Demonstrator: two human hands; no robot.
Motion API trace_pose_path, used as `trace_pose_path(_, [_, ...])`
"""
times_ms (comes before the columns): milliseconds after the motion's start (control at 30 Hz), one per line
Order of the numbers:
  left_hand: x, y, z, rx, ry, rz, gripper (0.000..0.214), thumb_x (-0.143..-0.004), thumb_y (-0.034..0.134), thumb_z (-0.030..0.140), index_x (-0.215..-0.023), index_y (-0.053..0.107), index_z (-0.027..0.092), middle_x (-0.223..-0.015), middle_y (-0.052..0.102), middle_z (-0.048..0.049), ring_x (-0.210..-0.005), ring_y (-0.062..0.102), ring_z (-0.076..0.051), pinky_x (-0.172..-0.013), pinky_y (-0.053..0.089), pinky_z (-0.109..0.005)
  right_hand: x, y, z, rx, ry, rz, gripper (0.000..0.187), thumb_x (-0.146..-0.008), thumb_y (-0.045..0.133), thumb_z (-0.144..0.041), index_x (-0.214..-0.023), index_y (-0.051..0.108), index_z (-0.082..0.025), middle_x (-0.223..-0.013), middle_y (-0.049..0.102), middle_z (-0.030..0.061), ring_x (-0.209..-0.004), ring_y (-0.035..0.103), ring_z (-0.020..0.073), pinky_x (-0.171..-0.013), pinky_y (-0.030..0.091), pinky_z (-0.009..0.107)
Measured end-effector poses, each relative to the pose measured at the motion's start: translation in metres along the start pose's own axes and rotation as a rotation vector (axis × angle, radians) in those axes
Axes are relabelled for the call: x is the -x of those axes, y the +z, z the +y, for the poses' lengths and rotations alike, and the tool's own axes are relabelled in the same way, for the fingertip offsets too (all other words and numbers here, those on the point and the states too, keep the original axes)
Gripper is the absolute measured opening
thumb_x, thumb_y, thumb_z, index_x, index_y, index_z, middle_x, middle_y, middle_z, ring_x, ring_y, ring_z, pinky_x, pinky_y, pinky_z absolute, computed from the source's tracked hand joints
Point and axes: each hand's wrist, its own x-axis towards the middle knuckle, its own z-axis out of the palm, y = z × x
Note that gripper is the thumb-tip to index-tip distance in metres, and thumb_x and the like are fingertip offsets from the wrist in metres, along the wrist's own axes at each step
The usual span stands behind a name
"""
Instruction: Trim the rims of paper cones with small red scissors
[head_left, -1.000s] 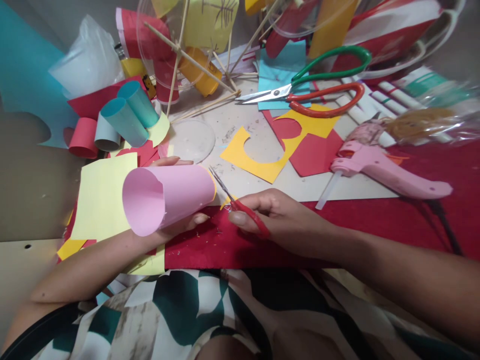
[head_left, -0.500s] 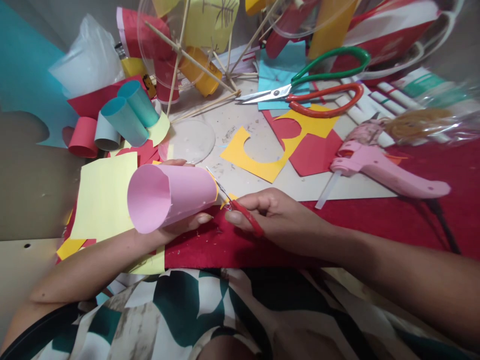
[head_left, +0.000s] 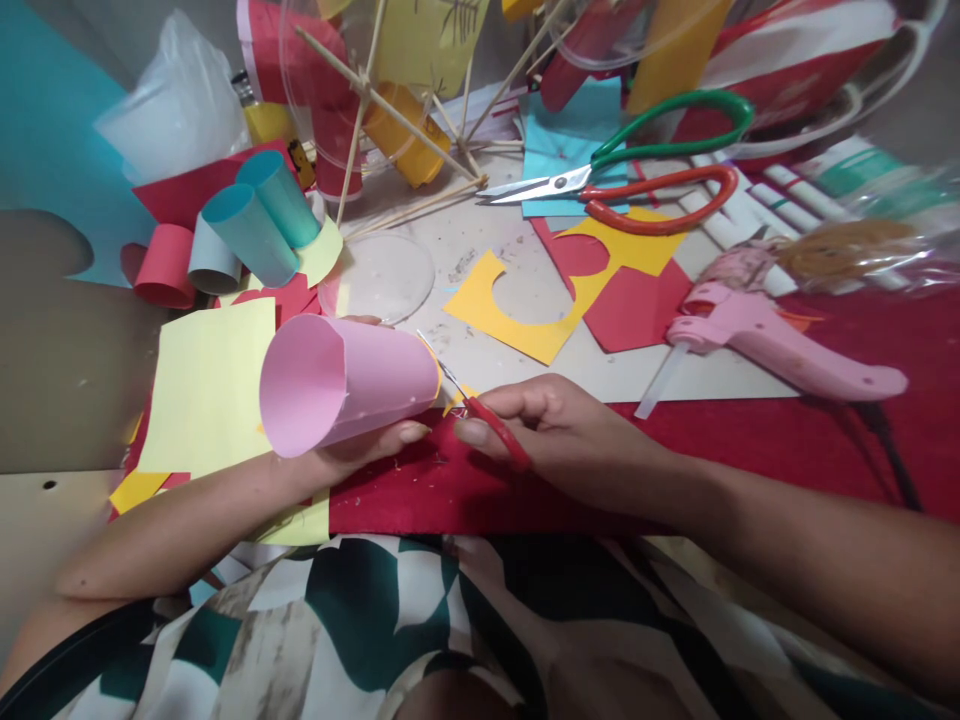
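Observation:
A pink paper cup (head_left: 382,375) lies on its side, its wide mouth facing left. Wrapped around it from below and behind is my left hand (head_left: 375,447), thumb along the near side. A thin yellow paper edge shows at the cup's narrow right end. My right hand (head_left: 536,425) grips small red-handled scissors (head_left: 496,428), and their blades run along that yellow edge. A small yellow scrap (head_left: 463,398) sits by the blades. How far the blades are apart is hard to see.
Beyond my hands lie a cut yellow sheet (head_left: 517,318), large green-and-red scissors (head_left: 600,178), red paper (head_left: 637,308) and a clear disc (head_left: 379,278). A pink glue gun (head_left: 784,345) rests right. Teal paper tubes (head_left: 251,235) and a pale yellow sheet (head_left: 210,390) are left; a stick frame (head_left: 364,90) stands behind.
The view has shifted slightly, so most things sit a little farther right. Both hands keep their hold, and the small scissors stay at the cup's yellow end.

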Motion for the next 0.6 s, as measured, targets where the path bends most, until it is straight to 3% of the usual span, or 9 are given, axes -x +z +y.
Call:
trace_pose_path(100, [0.0026, 0.0019, 0.0044, 0.02, -0.011, -0.054, 0.033, -0.077, 0.071, 0.053, -0.1, 0.067, 0.03, -0.095, 0.073, -0.0035, -0.091, 0.071, -0.027, -0.083, 0.062, -0.04, 0.0001, 0.0002, -0.0008, 0.001, -0.003, 0.006, 0.057, -0.077, 0.068, -0.06, -0.055, 0.033, -0.02, -0.056, 0.026, -0.0065, -0.053, 0.021, 0.0064, -0.048, 0.017, 0.024])
trace_pose_path(433, [0.0063, 0.0058, 0.0052, 0.049, -0.013, -0.016, 0.031, -0.078, 0.07, 0.051, -0.101, 0.069, 0.031, -0.1, 0.072, -0.0037, -0.097, 0.069, -0.029, -0.088, 0.062, -0.044, -0.0013, 0.0025, 0.0, -0.028, -0.024, 0.036, 0.055, -0.076, 0.068, -0.059, -0.055, 0.036, -0.019, -0.055, 0.027, -0.0064, -0.053, 0.023, 0.0064, -0.046, 0.017, 0.024])
trace_pose_path(600, [0.0043, 0.008, 0.0057, 0.059, -0.005, -0.011, 0.027, -0.078, 0.071, 0.05, -0.096, 0.07, 0.03, -0.094, 0.073, -0.0032, -0.088, 0.07, -0.027, -0.081, 0.065, -0.04, -0.0014, 0.0036, -0.001, -0.031, -0.017, 0.061, 0.057, -0.074, 0.069, -0.059, -0.054, 0.035, -0.019, -0.054, 0.026, -0.0069, -0.051, 0.022, 0.0058, -0.046, 0.016, 0.024])
